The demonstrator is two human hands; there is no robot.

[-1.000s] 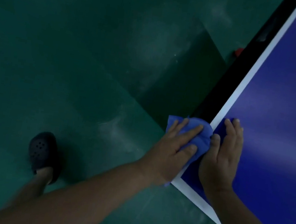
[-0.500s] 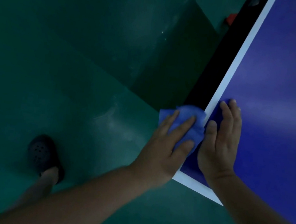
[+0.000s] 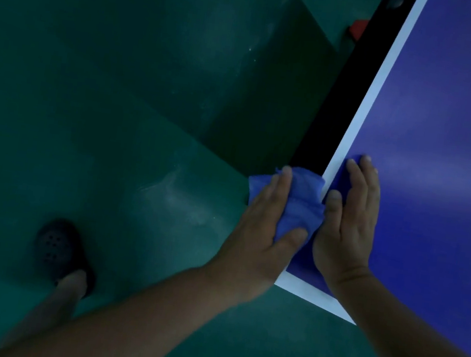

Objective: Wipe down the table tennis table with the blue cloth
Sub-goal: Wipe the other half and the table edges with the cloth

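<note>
Head view, looking down at one corner of the table tennis table. Locate the blue cloth: it is folded over the table's side edge a little way up from the corner. One part is bunched against the black side face. The other part lies flat on the blue playing surface, across the white border line.

Your left hand is flat against the outer, bunched part of the cloth. Its fingers are extended and point away from you, and the thumb lies on the lower part of the fabric — a pressing contact, not a closed grip.

Your right hand lies palm down on the tabletop, fingers straight and close together, covering the part of the cloth on the playing surface. Its thumb rests near the white line, next to the bunched fabric. Neither hand is clenched. The two hands sit side by side with the table edge between them.

Other items in view:
- A dark green floor lies to the left of the table and below it.
- A dark perforated clog is on your foot, well apart from the table.
- A small red object sits beside the black side face near the top of the frame — too small to identify.
</note>
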